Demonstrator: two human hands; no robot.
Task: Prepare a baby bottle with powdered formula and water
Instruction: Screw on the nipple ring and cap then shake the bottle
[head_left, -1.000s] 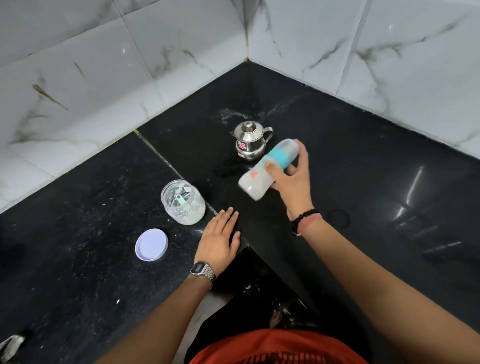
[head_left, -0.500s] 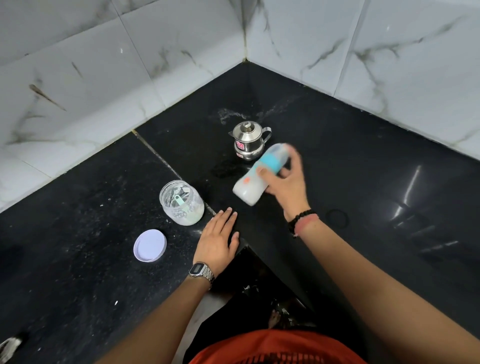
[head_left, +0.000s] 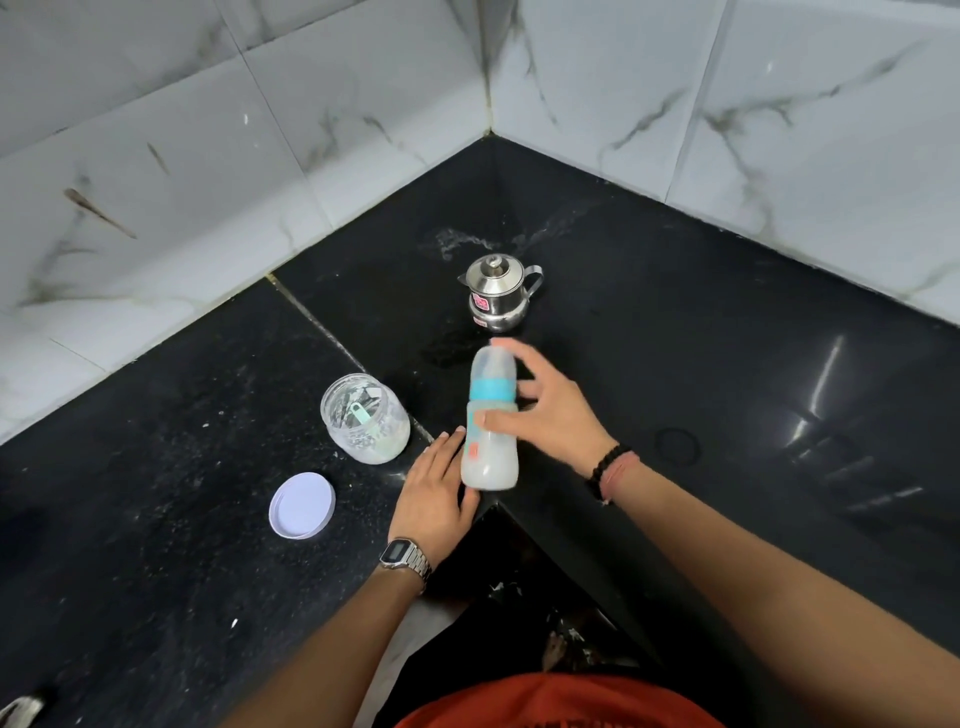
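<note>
My right hand (head_left: 545, 415) grips a baby bottle (head_left: 491, 452) with a blue collar and a clear cap; it holds milky white liquid and stands nearly upright above the counter's inner corner. My left hand (head_left: 436, 493) lies flat, palm down, on the black counter (head_left: 156, 519) just left of the bottle's base, fingers together. An open glass jar (head_left: 366, 418) of white powder with a pale green scoop inside stands left of the hands. Its white lid (head_left: 302, 505) lies upturned nearer to me.
A small steel lidded pot (head_left: 496, 299) with a spout and handle stands behind the bottle toward the wall corner. White marble tiles (head_left: 208, 156) close the counter on two sides. A faint ring mark (head_left: 675, 445) and spilled powder specks show on the black stone.
The bottle has swung from tilted with its cap toward the upper right to nearly upright, and has come down nearer to me. My left hand has stayed flat on the counter.
</note>
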